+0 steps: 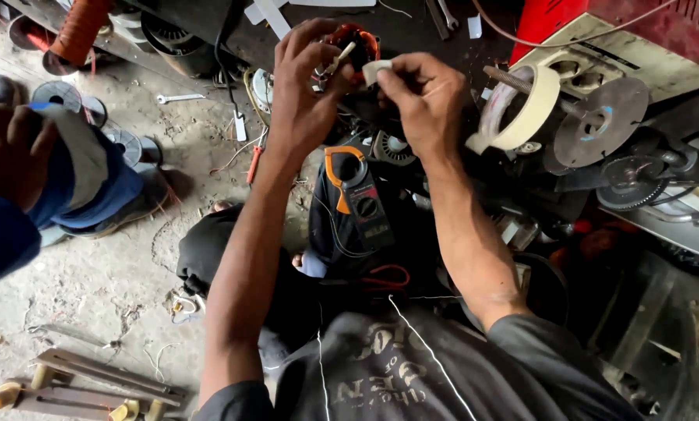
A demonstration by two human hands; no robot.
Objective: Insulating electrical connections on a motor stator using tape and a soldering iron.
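Head view looked straight down the person's two bare forearms, both stretched forward and raised over a cluttered workshop floor. Left hand (307, 74) was held with the wrist bent slightly inward, fingers curled and closed around a small motor winding (355, 40) with reddish-orange coil ends; a pale stub of wire or sleeve stuck out between the fingertips. Right hand (423, 97) came in from the other side, thumb and forefinger pinched shut on a small white strip of tape (374, 70), pressed against the winding just beside the left thumb. Both hands were touching or nearly touching at the winding, which sat at the top centre of the frame, held off the floor. Below the wrists, between the forearms, an orange and black clamp meter (357, 195) lay on dark cloth, with thin wire leads trailing near it. To the right of the right hand a roll of cream tape (530, 117) hung on a threaded rod, next to a grey metal disc (605, 121). On the dusty concrete floor (92, 273) at left lay a small spanner (180, 98). Another person's hand (10, 152) with a blue sleeve showed at the far left edge, well apart from the work.
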